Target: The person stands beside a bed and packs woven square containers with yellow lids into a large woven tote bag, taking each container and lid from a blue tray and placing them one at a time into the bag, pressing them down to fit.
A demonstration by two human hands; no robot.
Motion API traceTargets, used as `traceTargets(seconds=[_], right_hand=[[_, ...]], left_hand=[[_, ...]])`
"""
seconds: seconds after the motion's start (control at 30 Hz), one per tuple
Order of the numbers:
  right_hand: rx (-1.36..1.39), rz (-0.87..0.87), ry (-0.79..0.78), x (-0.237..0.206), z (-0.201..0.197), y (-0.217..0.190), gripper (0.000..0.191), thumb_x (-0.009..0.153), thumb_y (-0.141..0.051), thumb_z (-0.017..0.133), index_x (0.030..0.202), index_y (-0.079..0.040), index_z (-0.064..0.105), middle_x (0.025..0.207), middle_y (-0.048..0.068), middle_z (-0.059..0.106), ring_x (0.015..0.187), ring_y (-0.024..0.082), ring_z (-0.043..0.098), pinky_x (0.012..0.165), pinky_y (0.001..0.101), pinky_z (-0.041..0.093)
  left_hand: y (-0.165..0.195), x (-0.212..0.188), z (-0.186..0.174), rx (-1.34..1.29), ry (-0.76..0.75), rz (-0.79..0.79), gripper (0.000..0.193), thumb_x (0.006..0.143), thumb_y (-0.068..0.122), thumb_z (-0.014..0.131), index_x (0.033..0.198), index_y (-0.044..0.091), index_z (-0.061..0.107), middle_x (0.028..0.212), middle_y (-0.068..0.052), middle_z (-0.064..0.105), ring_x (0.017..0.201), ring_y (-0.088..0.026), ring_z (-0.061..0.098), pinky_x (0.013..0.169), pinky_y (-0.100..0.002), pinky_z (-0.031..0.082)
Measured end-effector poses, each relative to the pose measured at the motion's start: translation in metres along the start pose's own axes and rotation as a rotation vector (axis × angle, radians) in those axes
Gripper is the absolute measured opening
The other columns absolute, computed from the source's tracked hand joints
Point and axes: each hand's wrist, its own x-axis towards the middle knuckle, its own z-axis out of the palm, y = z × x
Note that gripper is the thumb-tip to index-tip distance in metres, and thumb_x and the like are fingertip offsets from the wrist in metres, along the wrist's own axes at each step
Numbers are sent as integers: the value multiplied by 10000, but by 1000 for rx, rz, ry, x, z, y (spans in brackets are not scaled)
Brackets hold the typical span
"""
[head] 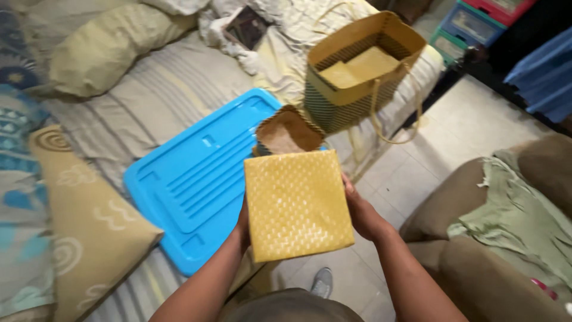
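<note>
A yellow woven bag [297,204] hangs between the two hands, its flat face turned up toward the person and its open mouth tipped away toward the bed [179,83]. The left hand [243,222] presses the bag's left edge and is mostly hidden behind it; the right hand [356,209] clasps the right edge, fingers curled round the side. So each grip is closed on the bag, one at either side, with the bag's body filling the gap between them. Under and beyond it a blue plastic lid [190,179] lies flat on the bed. Farther back a larger striped paper bag [351,77] stands open at the bed's edge, well apart from the hands. A patterned cushion [83,226] lies to the left
</note>
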Motion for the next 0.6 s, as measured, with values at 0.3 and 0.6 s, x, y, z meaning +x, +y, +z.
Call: traceTargets(seconds=[0.3, 0.6], right_hand=[[219, 83, 146, -47, -171, 46, 819, 933, -672, 409, 1569, -155, 396, 1544, 75, 518, 1361, 250, 516, 1093, 434, 425], [337, 24, 183, -69, -232, 47, 845, 932, -701, 381, 1533, -110, 434, 1478, 100, 560, 1306, 250, 559, 1046, 423, 471]], left_hand=[[-120, 112, 61, 308, 198, 52, 852, 1033, 721, 446, 1501, 28, 608, 1348, -272, 663, 1033, -252, 633, 882, -391, 502], [-134, 127, 142, 174, -239, -2, 814, 974, 627, 493, 1624, 179, 298, 1568, -52, 499, 1368, -180, 543, 1109, -346, 468]])
